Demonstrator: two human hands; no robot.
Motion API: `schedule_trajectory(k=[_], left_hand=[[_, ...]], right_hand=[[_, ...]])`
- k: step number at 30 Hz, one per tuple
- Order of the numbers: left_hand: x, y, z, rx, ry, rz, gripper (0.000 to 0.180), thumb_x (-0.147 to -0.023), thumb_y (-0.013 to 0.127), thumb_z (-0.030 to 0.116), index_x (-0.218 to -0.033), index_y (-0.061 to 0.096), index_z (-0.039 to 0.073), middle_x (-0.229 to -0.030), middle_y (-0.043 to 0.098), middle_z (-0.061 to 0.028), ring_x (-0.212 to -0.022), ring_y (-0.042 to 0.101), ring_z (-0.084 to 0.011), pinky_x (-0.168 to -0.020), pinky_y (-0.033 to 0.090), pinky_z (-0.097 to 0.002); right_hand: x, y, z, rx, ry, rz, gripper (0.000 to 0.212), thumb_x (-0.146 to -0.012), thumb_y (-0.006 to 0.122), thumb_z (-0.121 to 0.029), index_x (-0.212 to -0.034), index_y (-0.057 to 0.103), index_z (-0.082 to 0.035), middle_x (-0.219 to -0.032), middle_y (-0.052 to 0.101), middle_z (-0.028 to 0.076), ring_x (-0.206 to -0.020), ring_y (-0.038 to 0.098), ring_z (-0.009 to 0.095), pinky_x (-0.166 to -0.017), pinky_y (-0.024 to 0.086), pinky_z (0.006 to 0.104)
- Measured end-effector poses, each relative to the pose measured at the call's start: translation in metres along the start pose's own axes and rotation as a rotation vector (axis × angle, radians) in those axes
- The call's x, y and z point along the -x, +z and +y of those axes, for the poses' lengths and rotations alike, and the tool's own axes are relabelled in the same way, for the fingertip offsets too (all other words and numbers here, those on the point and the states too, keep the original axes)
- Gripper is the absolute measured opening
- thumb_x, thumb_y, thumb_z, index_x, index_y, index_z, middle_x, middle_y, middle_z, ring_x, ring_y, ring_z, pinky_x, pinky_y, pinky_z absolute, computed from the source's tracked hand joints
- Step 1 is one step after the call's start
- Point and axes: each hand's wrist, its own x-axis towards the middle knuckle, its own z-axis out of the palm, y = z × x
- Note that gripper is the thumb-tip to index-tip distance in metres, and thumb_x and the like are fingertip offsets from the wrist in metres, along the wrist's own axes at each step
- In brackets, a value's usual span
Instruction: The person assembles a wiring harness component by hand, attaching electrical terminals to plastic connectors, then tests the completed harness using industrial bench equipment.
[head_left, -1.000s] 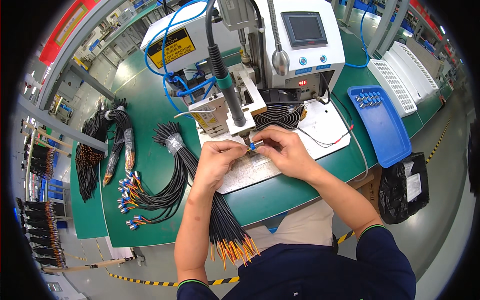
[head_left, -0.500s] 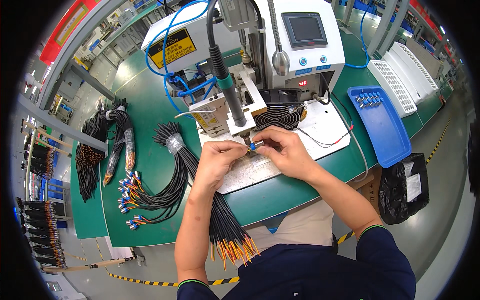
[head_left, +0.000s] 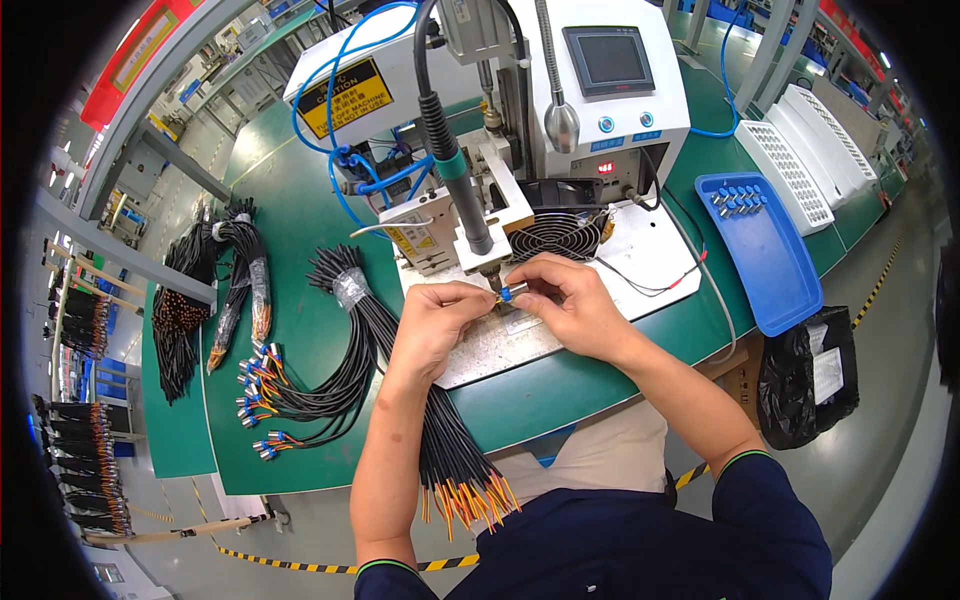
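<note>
My left hand [head_left: 437, 322] is closed in a pinch on a thin yellow wire, most of it hidden by the fingers. Between the fingertips of my right hand [head_left: 575, 308] is a small connector [head_left: 516, 291], blue at one end and silver at the other. Both hands meet right under the tip of a soldering iron [head_left: 467, 205], which points down from the machine. The wire end lies at the connector's blue end; whether they are joined I cannot tell. A bundle of black cables [head_left: 450, 440] with bare orange and yellow wire ends hangs over the table edge beside my left forearm.
Finished-looking cables with blue connectors [head_left: 262, 385] lie at left, near more black cable bundles [head_left: 185, 320]. A white control box [head_left: 610, 100] and a fan [head_left: 555, 235] stand behind my hands. At right are a blue tray [head_left: 765, 270] of connectors and a black-bagged bin [head_left: 805, 380].
</note>
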Motion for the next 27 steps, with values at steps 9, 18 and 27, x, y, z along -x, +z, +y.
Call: schedule_trajectory(k=[9, 18, 27], left_hand=[[-0.0016, -0.0056, -0.0029, 0.010, -0.012, -0.042, 0.013, -0.095, 0.082, 0.002, -0.104, 0.085, -0.005, -0.084, 0.077, -0.0036, -0.068, 0.058, -0.0050, -0.062, 0.041, -0.0221], [-0.0015, -0.0059, -0.0029, -0.012, -0.013, -0.028, 0.013, -0.095, 0.082, 0.003, -0.104, 0.085, -0.006, -0.081, 0.075, -0.0026, -0.065, 0.055, -0.0045, -0.058, 0.038, -0.0226], [-0.0001, -0.0044, -0.0019, -0.011, -0.008, -0.023, 0.012, -0.095, 0.082, 0.003, -0.103, 0.085, -0.005, -0.076, 0.071, 0.0000, -0.062, 0.052, -0.0037, -0.056, 0.035, -0.0234]], right_hand=[[-0.0001, -0.0014, -0.0013, 0.012, 0.007, -0.014, 0.022, -0.099, 0.078, -0.001, -0.120, 0.076, 0.004, -0.111, 0.074, 0.008, -0.091, 0.068, 0.012, -0.080, 0.056, 0.0272], [-0.0001, -0.0012, -0.0027, 0.001, 0.029, -0.014, 0.022, -0.099, 0.078, -0.002, -0.120, 0.076, 0.004, -0.110, 0.074, 0.008, -0.091, 0.067, 0.012, -0.081, 0.055, 0.0274], [0.0007, -0.0002, -0.0015, 0.009, 0.015, -0.008, 0.022, -0.099, 0.078, -0.002, -0.120, 0.076, 0.003, -0.108, 0.074, 0.007, -0.088, 0.066, 0.011, -0.079, 0.054, 0.0268]])
